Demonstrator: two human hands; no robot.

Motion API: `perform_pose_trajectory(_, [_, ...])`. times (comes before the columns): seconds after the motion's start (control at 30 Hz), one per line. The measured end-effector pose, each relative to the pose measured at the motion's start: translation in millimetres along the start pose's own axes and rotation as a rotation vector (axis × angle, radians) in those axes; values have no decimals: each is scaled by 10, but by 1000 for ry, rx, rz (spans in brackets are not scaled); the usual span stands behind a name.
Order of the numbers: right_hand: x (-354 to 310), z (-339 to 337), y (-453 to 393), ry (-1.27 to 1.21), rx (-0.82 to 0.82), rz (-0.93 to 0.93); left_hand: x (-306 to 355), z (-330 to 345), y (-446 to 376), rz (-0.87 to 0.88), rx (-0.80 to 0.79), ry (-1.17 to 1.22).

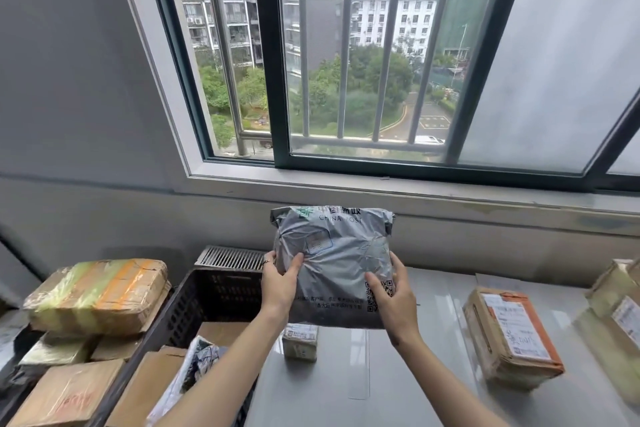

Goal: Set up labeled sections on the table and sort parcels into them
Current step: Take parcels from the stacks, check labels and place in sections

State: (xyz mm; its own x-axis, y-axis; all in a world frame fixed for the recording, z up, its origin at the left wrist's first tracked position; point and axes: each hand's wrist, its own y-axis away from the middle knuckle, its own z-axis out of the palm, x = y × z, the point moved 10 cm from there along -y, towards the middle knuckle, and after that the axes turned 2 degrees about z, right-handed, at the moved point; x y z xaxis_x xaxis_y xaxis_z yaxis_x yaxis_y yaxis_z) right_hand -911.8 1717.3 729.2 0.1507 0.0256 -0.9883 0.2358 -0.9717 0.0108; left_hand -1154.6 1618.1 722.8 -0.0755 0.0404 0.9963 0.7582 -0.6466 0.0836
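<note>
I hold a grey plastic mail bag upright in the air above the left part of the white table. My left hand grips its left edge, thumb on the front. At the bag's lower right corner, my right hand grips beside a printed QR code. Under the bag, a small taped box stands on the table. A brown parcel with an orange-edged label lies on the table to the right.
A black crate at the left holds cardboard boxes and a bagged parcel. More cardboard boxes are stacked further left. Other parcels lie at the table's right edge. A barred window is behind the table.
</note>
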Motion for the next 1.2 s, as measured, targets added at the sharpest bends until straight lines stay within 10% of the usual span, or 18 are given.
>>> perform_pose_trajectory(1.2, [1767, 1037, -256, 118, -46, 415, -1665, -389, -562, -274, -2, -551])
